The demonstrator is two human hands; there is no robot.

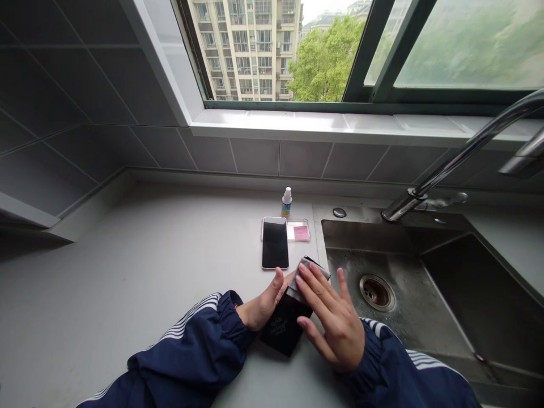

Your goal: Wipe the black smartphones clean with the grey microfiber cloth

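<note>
My left hand [266,303] supports a flat black device [280,328] from its left side, thumb raised and the other fingers mostly hidden beneath it. Faint pale writing shows on its dark face; whether it is a phone or a small tablet I cannot tell. Across its upper part lies a grey cloth [294,290]. My right hand [334,317] rests on that cloth with fingers stretched and spread, thumb out to the side. Just beyond, a phone [275,243] with a black screen and pale rim lies flat, overlapping a clear case [308,222].
A small white-capped spray bottle [286,203] stands behind the phone. A pink square [301,233] lies in the case. To the right is a steel sink [346,266] with a drain [377,292] and chrome faucet [442,170]. The pale countertop [170,243] runs left, below a window.
</note>
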